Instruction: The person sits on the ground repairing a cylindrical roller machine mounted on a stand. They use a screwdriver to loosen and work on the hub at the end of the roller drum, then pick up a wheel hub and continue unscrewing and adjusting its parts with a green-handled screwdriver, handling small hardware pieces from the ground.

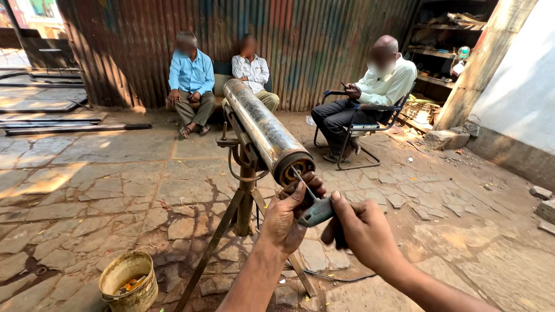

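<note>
Your left hand (pixel 289 216) curls under the open end of the metal cylinder (pixel 263 130) clamped on the stand (pixel 243 202). Your right hand (pixel 361 231) pinches a screwdriver (pixel 312 205), its tip apparently inside that end.

Screwdriver (pixel 315 211) handle: mostly covered by both hands; only a grey-green patch shows.
Screwdriver tip: goes into the end of the metal tube (pixel 263 130); where it sits cannot be told.
Right hand (pixel 361 228) fingers: curled away from view, grip hidden.
Left hand (pixel 289 216) palm: faces away, unseen.
Stand (pixel 240 202) feet: one leg runs off the bottom edge.
Bucket (pixel 128 282): base cut by the bottom edge; contents too small to tell.
Shelves (pixel 445 40): items too small to tell.
</note>
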Motion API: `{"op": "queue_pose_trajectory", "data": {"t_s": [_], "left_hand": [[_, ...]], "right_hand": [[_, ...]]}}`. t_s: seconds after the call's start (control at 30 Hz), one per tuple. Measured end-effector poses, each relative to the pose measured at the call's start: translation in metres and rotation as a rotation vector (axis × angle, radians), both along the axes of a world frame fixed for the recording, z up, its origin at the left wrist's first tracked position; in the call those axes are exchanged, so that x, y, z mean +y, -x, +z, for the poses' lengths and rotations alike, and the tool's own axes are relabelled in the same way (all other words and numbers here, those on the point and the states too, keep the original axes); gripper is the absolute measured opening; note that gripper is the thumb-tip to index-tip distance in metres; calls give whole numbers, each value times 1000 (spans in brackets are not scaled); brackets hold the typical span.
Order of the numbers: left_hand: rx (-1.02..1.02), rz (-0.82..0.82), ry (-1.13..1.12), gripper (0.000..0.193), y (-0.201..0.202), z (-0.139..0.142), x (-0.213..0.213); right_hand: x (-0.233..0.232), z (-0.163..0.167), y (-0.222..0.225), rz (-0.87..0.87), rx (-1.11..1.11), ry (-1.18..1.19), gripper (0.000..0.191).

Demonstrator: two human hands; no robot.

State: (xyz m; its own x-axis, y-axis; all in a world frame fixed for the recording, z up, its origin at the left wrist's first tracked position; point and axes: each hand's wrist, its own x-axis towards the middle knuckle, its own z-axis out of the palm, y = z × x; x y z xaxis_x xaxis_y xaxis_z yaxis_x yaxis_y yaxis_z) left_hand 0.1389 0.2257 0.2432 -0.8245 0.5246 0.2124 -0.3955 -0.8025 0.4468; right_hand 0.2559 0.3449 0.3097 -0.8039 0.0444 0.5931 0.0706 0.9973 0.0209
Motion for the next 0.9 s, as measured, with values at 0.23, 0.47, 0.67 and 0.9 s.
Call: {"op": "queue_pose_trajectory", "data": {"t_s": [0.23,0.47,0.67,0.9], "left_hand": [[-13,19,-25,20,5,-3,7],[-45,112,118,18,6,-4,5],[13,-10,47,27,5,-4,1],[-23,-14,61,24,11,-14,-3]], "right_hand": [[10,8,-17,378,512,-409,38],[17,-11,-7,378,372,-764,39],[4,-12,11,107,-273,876,46],[-9,-5,-15,399,339,-54,71]]}}
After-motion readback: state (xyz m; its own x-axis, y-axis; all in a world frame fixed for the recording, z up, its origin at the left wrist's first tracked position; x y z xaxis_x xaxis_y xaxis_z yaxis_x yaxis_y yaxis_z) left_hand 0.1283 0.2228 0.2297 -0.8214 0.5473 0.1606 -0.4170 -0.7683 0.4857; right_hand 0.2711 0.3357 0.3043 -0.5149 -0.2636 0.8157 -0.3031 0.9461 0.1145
